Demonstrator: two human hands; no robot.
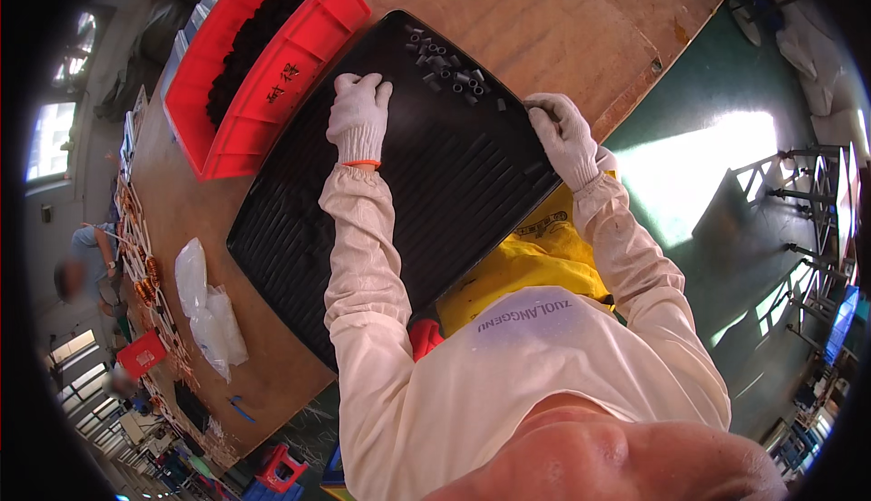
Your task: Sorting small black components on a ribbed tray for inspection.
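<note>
Across the wooden tabletop [562,20] in the head view, a big black grooved tray [426,201] is lying at a slant, its near corner overhanging the edge toward the person's yellow apron [535,260]. Left hand [359,115], in a white knit glove, is resting palm down on the tray's far left part, fingers [352,83] spread flat and gripping nothing, likely steadying the tray. Right hand [564,133], gloved too, is sitting at the tray's right rim, fingers curled over the edge as if pinning it; whether they are pinching anything I cannot tell. Between and beyond the hands, a loose heap of small dark cylinders [445,65] is lying at the tray's far corner, apparently ready to settle into the grooves. Just left, touching the tray, a red bin [272,93] is holding a dark heap of parts within easy reach, and crumpled clear plastic bags [207,306] are lying nearer the tabletop's left edge
</note>
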